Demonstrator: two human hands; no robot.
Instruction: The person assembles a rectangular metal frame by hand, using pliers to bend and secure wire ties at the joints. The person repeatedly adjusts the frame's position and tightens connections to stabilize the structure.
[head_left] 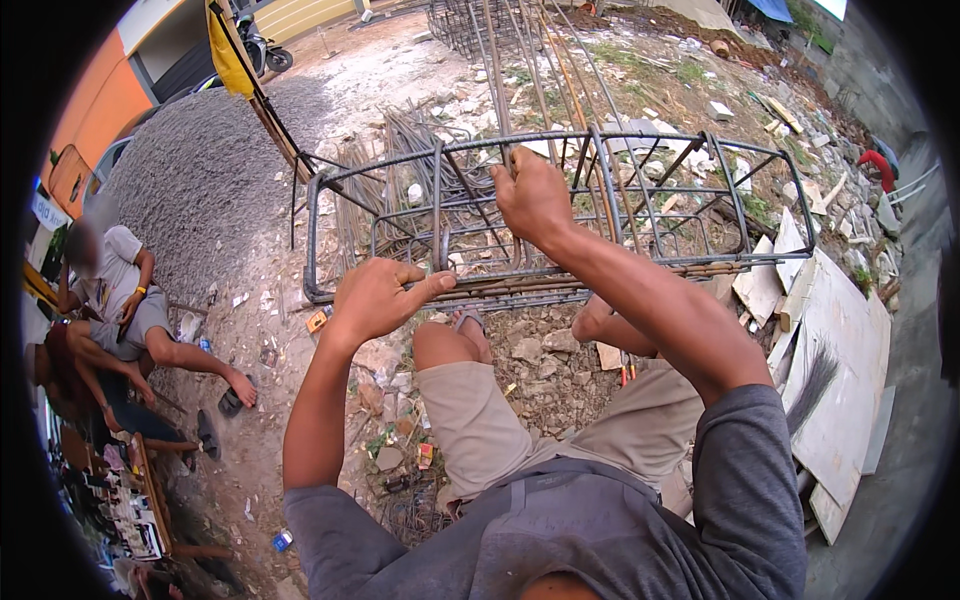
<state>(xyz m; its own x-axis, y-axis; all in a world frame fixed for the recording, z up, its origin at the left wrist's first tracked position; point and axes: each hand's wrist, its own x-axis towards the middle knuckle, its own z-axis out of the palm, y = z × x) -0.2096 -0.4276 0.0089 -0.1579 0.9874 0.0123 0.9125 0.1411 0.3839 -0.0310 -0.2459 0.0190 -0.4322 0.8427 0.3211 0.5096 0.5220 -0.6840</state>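
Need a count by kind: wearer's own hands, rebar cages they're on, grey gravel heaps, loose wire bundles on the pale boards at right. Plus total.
Wearer's hands: 2 (left hand, right hand)
Rebar cage at the hands: 1
Grey gravel heap: 1
Wire bundle on pale boards: 1
Total: 5

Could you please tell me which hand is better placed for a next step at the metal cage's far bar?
Probably the right hand: it is curled up at the far bar of the metal cage, while the left hand is at the near bar.
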